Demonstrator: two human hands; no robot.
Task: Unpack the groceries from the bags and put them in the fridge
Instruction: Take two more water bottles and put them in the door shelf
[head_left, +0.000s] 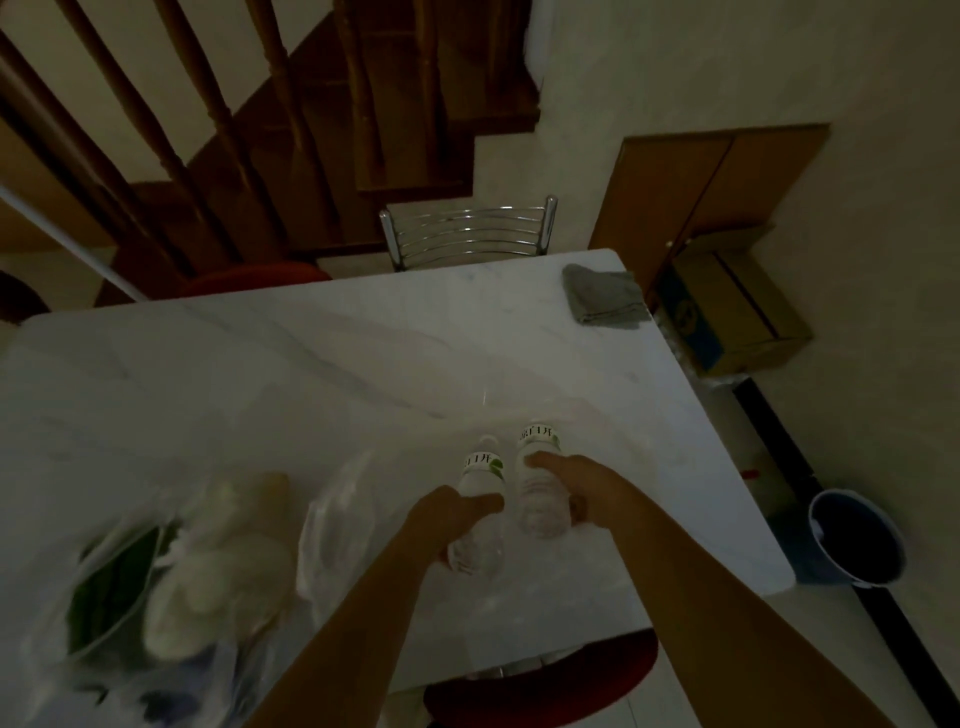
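Two clear water bottles with white and green labels are above the white marble table. My left hand grips the left bottle around its middle. My right hand grips the right bottle the same way. The two bottles are side by side, close together. At the near left lie clear plastic bags: one holds green vegetables, next to it a pale bundle, and an empty-looking crumpled bag lies beside my left forearm.
A grey folded cloth lies at the table's far right corner. A chrome-backed chair stands beyond the table, a red seat below its near edge. On the floor at right are a cardboard box and a dark bucket. A wooden staircase rises behind.
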